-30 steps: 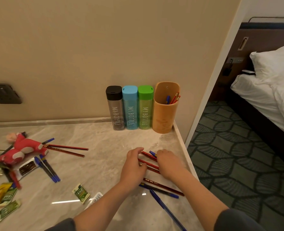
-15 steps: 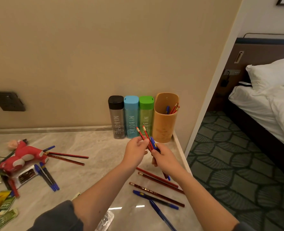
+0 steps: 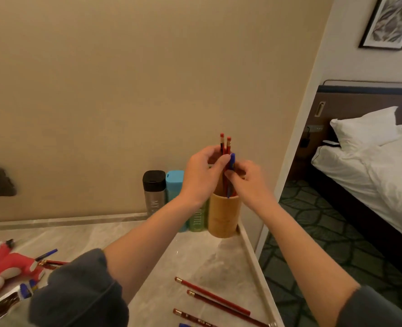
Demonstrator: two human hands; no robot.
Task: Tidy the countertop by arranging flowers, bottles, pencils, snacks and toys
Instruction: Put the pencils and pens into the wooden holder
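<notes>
Centre of the frame: two red pencils with eraser caps (image 3: 225,143) and one blue pen (image 3: 231,169), bundled upright, long axes vertical, erasers pointing up, lower ends inside the mouth of the round orange-brown pencil cup (image 3: 223,214).
Left hand (image 3: 201,174): fingers curled closed around the bundle from the left.
Right hand (image 3: 248,182): fingertips pinching the bundle from the right, just above the cup rim.
Beside the cup, against the beige wall: three bottles in a row, one black-capped grey bottle (image 3: 154,191), one blue-capped bottle (image 3: 174,182), one green bottle (image 3: 197,219) mostly hidden behind the left forearm.
Bottom centre, on the pale marble countertop (image 3: 202,258): three loose red pencils (image 3: 213,297) lying flat, roughly parallel, erasers pointing to the upper left.
Lower left: one red plush toy (image 3: 5,269); a blue pen (image 3: 46,254) and more red pencils partly hidden behind a grey sleeve, count unclear.
</notes>
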